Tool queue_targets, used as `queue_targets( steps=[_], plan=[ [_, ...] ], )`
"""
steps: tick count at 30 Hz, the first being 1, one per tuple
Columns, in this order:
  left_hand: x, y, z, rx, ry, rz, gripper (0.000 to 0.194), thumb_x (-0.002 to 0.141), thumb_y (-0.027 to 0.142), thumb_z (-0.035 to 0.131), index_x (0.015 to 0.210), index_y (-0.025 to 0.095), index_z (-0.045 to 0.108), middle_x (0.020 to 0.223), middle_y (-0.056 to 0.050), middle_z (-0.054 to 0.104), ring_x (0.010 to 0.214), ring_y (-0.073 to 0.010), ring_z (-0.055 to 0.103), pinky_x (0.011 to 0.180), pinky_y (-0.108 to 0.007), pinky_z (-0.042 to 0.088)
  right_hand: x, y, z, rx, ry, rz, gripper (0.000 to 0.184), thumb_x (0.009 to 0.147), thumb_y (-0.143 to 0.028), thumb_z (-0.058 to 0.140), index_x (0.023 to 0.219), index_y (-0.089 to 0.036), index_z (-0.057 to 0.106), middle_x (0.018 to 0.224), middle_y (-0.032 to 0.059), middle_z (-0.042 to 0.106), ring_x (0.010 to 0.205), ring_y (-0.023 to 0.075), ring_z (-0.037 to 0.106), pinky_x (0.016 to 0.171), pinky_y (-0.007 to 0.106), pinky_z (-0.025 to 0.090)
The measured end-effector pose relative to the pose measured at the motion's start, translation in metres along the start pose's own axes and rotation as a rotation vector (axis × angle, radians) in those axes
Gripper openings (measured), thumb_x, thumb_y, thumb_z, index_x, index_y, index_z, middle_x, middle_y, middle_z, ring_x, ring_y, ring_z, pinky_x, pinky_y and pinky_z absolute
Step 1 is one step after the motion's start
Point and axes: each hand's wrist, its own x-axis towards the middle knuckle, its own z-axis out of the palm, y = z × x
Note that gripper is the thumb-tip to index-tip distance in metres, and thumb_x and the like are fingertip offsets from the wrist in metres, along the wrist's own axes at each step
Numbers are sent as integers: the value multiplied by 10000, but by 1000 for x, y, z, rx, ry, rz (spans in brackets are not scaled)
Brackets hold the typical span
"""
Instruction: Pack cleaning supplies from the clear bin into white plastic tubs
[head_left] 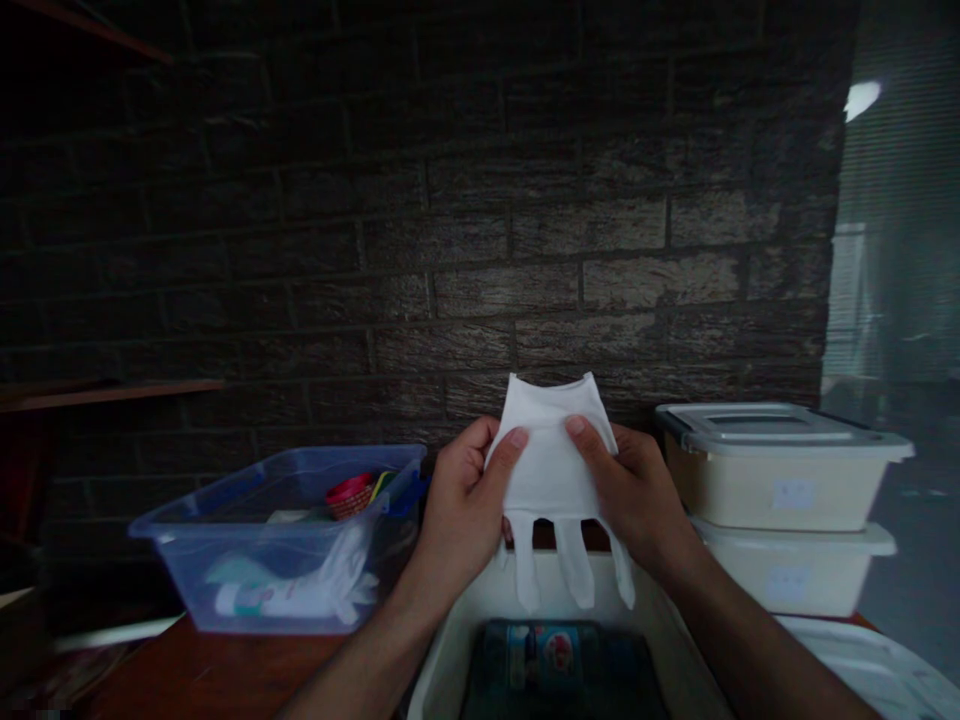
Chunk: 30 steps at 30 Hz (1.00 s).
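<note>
Between my two hands hangs a white glove, its cuff uppermost and its fingers dangling down. My left hand pinches the glove's left side, thumb on the near face. On the opposite side my right hand grips it the same way, thumb also in front. Both hands' other fingers are mostly hidden behind the fabric. Beneath the glove stands an open whitish bin, with a dark container bearing a blue label inside.
At left, a clear blue-tinted plastic box holds a red woven basket and white items. Two cream lidded boxes are stacked at right, near a white lid. A dark brick wall rises behind the wooden table.
</note>
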Motion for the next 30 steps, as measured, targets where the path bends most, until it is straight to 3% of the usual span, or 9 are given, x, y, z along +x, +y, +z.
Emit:
queue_targets(
  steps=[4, 7, 13, 17, 23, 26, 30],
  plan=[
    [0, -2, 4, -20, -61, -84, 291, 909, 472, 683, 994, 193, 686, 644, 21, 618, 484, -107, 497, 481, -212, 426, 1, 3, 0, 16, -24, 8, 465, 899, -610, 643, 810, -156, 683, 681, 36, 676, 555, 155, 554, 477, 237, 417],
    [0, -5, 5, -3, -86, -155, 353, 900, 522, 672, 905, 171, 706, 665, -1, 642, 531, -122, 536, 482, -207, 410, 2, 4, -2, -8, -14, 5, 482, 895, -624, 642, 774, -158, 653, 644, 21, 641, 527, 134, 520, 451, 222, 375],
    [2, -3, -3, 216, -88, -13, 467, 981, 538, 539, 692, 177, 595, 556, 11, 581, 493, -119, 530, 471, -207, 389, 3, -3, -14, -65, -5, 110, 550, 876, -684, 623, 707, -162, 601, 620, 34, 628, 520, 142, 528, 433, 224, 352],
    [2, -1, -9, 321, -32, 60, 494, 1004, 540, 492, 669, 186, 570, 479, 22, 528, 426, -113, 496, 441, -212, 357, 3, -8, -20, -53, 14, 106, 526, 884, -669, 622, 747, -162, 657, 650, 45, 662, 525, 153, 550, 443, 236, 384],
    [6, 1, -16, 243, -97, 31, 493, 984, 531, 541, 629, 189, 544, 442, 42, 468, 398, -102, 438, 436, -217, 336, 7, -12, -28, -38, 67, 116, 508, 872, -664, 639, 843, -162, 715, 628, 44, 676, 508, 183, 581, 456, 266, 430],
    [4, 2, -9, 213, -126, 5, 452, 969, 523, 567, 691, 171, 620, 526, 16, 557, 474, -122, 501, 483, -223, 379, 6, -10, -23, -32, 23, 118, 521, 874, -673, 629, 808, -160, 698, 632, 53, 679, 529, 195, 604, 450, 262, 427],
    [-3, 4, 5, 103, -175, 6, 300, 957, 462, 614, 999, 180, 707, 854, -33, 691, 807, -190, 627, 727, -256, 496, 4, -6, -14, -10, 14, 80, 532, 876, -675, 626, 773, -156, 682, 640, 56, 675, 530, 184, 596, 463, 258, 437]
  ],
)
